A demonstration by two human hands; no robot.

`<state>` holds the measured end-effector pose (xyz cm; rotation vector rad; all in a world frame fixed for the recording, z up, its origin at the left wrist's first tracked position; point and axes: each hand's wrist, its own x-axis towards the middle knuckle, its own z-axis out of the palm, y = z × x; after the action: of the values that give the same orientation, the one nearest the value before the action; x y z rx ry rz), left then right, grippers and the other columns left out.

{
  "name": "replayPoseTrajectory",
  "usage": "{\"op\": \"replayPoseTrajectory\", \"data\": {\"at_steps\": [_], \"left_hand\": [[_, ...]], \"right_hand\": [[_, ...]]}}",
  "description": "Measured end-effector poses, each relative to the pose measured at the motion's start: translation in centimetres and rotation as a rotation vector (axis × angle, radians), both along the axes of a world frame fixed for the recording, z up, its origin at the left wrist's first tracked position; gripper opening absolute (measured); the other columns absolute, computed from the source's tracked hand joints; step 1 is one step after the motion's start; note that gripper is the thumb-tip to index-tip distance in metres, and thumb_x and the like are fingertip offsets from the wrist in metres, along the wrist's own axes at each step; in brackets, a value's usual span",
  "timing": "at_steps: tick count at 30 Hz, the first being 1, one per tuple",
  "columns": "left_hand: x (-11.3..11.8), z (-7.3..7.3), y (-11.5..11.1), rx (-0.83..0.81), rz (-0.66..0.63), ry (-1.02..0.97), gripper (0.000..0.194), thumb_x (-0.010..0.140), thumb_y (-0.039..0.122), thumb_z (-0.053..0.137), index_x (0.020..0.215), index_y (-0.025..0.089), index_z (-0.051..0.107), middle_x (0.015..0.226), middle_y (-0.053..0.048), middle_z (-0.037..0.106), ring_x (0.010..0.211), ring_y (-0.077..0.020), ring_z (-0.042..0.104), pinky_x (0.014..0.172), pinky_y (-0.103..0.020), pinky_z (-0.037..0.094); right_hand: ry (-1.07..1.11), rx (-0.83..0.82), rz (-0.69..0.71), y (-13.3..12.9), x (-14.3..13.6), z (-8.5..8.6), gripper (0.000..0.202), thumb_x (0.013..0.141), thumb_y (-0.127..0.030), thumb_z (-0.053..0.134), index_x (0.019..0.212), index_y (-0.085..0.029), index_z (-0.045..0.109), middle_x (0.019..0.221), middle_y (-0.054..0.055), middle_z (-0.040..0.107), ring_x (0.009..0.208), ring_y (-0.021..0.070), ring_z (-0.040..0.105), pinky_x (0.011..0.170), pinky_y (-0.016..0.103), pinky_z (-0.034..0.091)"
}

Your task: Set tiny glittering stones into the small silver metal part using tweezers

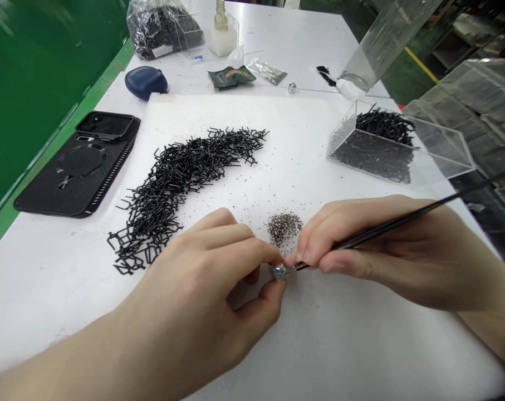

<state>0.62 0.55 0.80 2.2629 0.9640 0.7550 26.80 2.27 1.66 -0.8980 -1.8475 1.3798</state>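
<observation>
Between the thumb and index finger of my left hand [210,278] is a small silvery metal part [279,271], held low over the white work surface. My right hand [373,250] grips dark tweezers [394,223] like a pen, and their tips meet the right side of the metal part. Whether the tips hold a tiny piece is too small to tell. Just beyond the fingertips lies a little heap of tiny metallic bits [284,227]. A long curved pile of bent black pins [189,167] spreads behind my left hand.
At the right stands a clear tray [440,150] with more black pieces. A phone in a black case [77,161] lies left, near a dark blue rounded object [146,82]. Further back are a green packet [231,77], a bag of black parts [160,33] and a transparent cylinder [381,47].
</observation>
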Motion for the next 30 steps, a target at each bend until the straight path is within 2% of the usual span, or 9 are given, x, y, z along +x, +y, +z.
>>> {"op": "replayPoseTrajectory", "data": {"at_steps": [5, 12, 30], "left_hand": [[-0.04, 0.1, -0.06, -0.005, 0.0, 0.009, 0.014, 0.1, 0.012, 0.075, 0.101, 0.021, 0.085, 0.075, 0.006, 0.074, 0.075, -0.0123, 0.065, 0.072, -0.023, 0.057], [-0.03, -0.12, 0.01, -0.001, -0.008, -0.03, 0.015, 0.1, 0.01, 0.072, 0.101, 0.019, 0.084, 0.075, 0.005, 0.073, 0.075, -0.013, 0.064, 0.073, -0.025, 0.056], [-0.23, -0.28, -0.11, -0.004, -0.019, -0.04, 0.015, 0.1, 0.01, 0.072, 0.101, 0.019, 0.083, 0.076, 0.006, 0.071, 0.074, -0.0128, 0.062, 0.075, -0.027, 0.055]], "right_hand": [[0.006, -0.014, -0.001, -0.15, 0.19, -0.13, 0.007, 0.101, -0.018, 0.092, 0.099, -0.025, 0.092, 0.097, 0.001, 0.092, 0.094, 0.018, 0.089, 0.086, 0.022, 0.073], [0.013, 0.008, -0.002, 0.06, 0.12, -0.19, 0.007, 0.1, -0.02, 0.093, 0.1, -0.026, 0.092, 0.095, 0.003, 0.092, 0.089, 0.0215, 0.089, 0.075, 0.026, 0.073], [-0.006, 0.024, -0.005, 0.0, 0.25, -0.31, 0.006, 0.101, -0.022, 0.093, 0.101, -0.028, 0.093, 0.096, 0.004, 0.092, 0.091, 0.0234, 0.089, 0.076, 0.029, 0.073]]}}
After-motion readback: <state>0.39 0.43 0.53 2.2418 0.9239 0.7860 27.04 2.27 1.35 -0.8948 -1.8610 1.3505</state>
